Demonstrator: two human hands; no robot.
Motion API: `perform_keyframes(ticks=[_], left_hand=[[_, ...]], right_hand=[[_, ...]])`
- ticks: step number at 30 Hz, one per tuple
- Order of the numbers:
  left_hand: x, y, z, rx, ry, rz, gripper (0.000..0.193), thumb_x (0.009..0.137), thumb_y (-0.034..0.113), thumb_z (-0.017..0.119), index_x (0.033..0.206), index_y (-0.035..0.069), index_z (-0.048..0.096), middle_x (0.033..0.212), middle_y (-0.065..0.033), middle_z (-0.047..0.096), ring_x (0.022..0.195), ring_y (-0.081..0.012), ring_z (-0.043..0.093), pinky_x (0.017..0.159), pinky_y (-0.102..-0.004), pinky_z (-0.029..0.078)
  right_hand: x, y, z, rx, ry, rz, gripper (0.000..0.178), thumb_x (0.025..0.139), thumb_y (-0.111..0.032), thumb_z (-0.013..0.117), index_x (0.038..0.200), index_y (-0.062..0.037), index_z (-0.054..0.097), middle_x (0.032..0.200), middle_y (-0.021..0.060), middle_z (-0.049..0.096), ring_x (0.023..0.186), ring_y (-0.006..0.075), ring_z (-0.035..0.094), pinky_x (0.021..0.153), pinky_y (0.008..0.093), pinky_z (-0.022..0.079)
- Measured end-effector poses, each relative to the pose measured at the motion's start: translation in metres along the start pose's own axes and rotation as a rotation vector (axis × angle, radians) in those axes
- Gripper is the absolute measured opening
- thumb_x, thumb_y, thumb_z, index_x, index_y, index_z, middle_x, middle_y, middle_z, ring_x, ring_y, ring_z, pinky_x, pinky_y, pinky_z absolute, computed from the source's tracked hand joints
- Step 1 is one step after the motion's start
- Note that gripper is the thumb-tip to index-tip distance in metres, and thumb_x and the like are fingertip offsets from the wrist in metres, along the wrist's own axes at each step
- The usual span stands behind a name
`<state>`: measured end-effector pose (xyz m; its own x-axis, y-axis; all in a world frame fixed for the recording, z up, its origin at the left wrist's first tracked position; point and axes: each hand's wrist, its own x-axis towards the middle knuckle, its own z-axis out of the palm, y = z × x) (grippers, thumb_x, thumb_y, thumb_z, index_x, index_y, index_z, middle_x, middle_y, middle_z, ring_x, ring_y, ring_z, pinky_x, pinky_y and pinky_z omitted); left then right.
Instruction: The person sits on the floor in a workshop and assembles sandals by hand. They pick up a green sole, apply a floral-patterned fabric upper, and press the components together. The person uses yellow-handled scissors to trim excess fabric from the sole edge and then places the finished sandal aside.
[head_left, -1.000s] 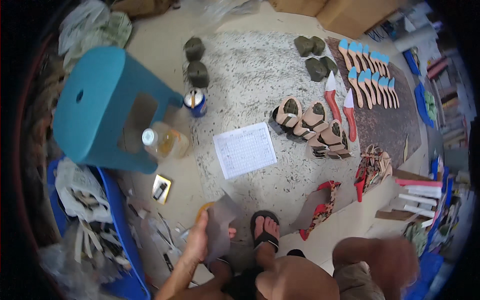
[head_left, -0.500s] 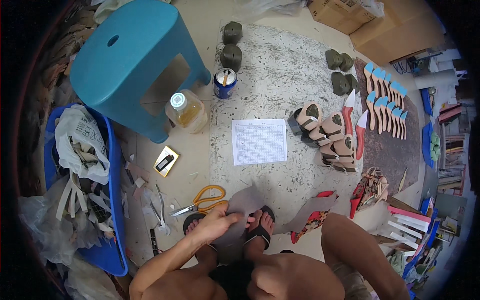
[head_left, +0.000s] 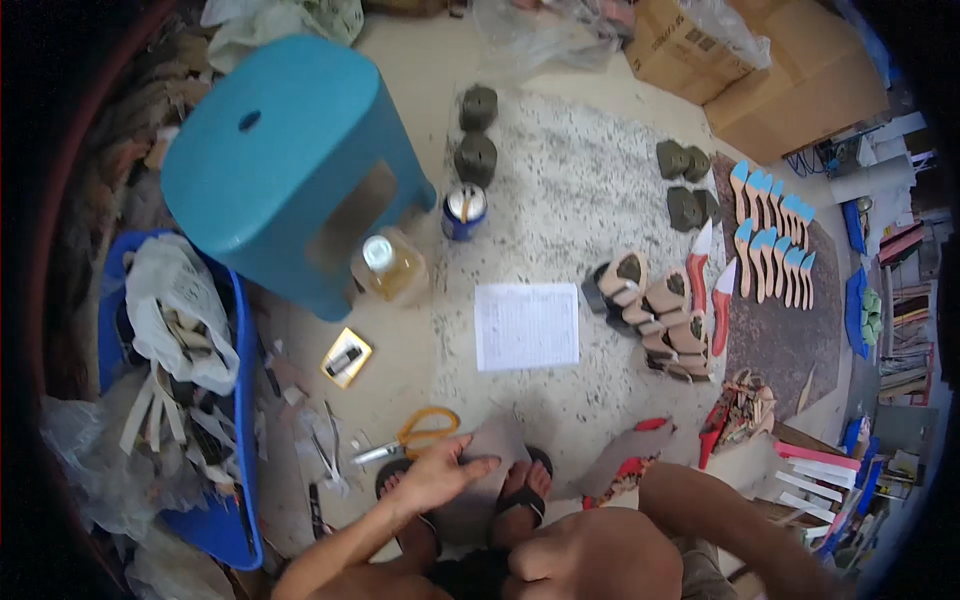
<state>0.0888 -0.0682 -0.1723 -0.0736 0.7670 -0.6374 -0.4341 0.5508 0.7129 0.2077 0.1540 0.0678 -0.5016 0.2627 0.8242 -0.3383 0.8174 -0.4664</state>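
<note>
My left hand [head_left: 440, 475] is closed on a thin grey sheet [head_left: 497, 445], its thumb lying across the top. The sheet hangs between my sandalled feet. Just beyond that hand, a pair of scissors [head_left: 418, 430] with orange handles lies on the floor. My right arm [head_left: 725, 510] comes in from the lower right, beside my knee. The fingers of my right hand do not show. Near it lie another grey sheet [head_left: 625, 455] and red and flower-patterned pieces [head_left: 603, 492].
Ahead lie a printed paper sheet [head_left: 527, 327], a can [head_left: 464, 212], a bottle [head_left: 390, 265] and stacked beige shoe parts [head_left: 672, 310]. Left are a blue stool [head_left: 280, 140] and a blue bin [head_left: 247, 400]. Right are red-handled knives [head_left: 697, 280] and blue-tipped insole pieces [head_left: 765, 255].
The whole view has shifted, so the floor things sit lower in the picture. My left thumb now lies stretched over the grey sheet. My right arm has swung lower.
</note>
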Motion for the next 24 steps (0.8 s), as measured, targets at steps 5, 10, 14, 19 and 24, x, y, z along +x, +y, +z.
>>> perform_keyframes(ticks=[5,10,14,19,24], left_hand=[[-0.039,0.032,-0.025,-0.194,0.139,-0.024,0.024,0.09,0.014,0.071,0.107,-0.001,0.066,0.088,0.0019,0.066,0.076,-0.0059,0.057,0.068,-0.0232,0.047],[-0.08,0.039,-0.065,-0.19,0.327,0.004,0.027,0.087,0.011,0.072,0.11,-0.002,0.066,0.092,-0.0024,0.069,0.079,-0.0091,0.062,0.072,-0.0248,0.051],[-0.13,0.065,-0.074,-0.334,0.478,0.071,0.029,0.083,0.003,0.07,0.11,-0.006,0.064,0.097,-0.0075,0.071,0.081,-0.0146,0.067,0.075,-0.0288,0.054],[-0.188,0.118,-0.093,-0.099,0.483,-0.01,0.036,0.086,0.021,0.071,0.116,0.001,0.065,0.109,-0.0099,0.068,0.089,-0.0187,0.064,0.08,-0.0322,0.051],[-0.191,0.203,-0.085,0.083,0.45,0.034,0.022,0.085,0.001,0.07,0.107,-0.004,0.067,0.094,-0.006,0.071,0.081,-0.0126,0.066,0.075,-0.0279,0.053]], right_hand=[[0.029,0.186,0.068,-0.393,-0.133,0.394,0.043,0.081,-0.006,0.068,0.123,-0.0025,0.061,0.107,0.0088,0.064,0.096,0.0214,0.06,0.089,0.0354,0.047],[-0.013,0.354,0.181,-0.725,-0.992,-0.255,0.058,0.082,-0.007,0.063,0.136,-0.023,0.051,0.15,0.0081,0.04,0.138,0.0299,0.038,0.104,0.0427,0.041],[-0.048,0.4,0.218,-0.821,-1.055,-0.448,0.048,0.09,-0.02,0.053,0.138,-0.0269,0.049,0.143,0.0054,0.045,0.135,0.0274,0.039,0.106,0.0401,0.037],[-0.052,0.408,0.22,-0.825,-1.108,-0.375,0.052,0.089,-0.017,0.055,0.14,-0.0234,0.045,0.133,0.0072,0.05,0.127,0.028,0.045,0.104,0.0394,0.038],[-0.017,0.314,0.153,-0.531,-0.483,0.422,0.07,0.079,-0.014,0.071,0.142,-0.0111,0.042,0.125,0.016,0.05,0.12,0.033,0.049,0.103,0.0407,0.041]])
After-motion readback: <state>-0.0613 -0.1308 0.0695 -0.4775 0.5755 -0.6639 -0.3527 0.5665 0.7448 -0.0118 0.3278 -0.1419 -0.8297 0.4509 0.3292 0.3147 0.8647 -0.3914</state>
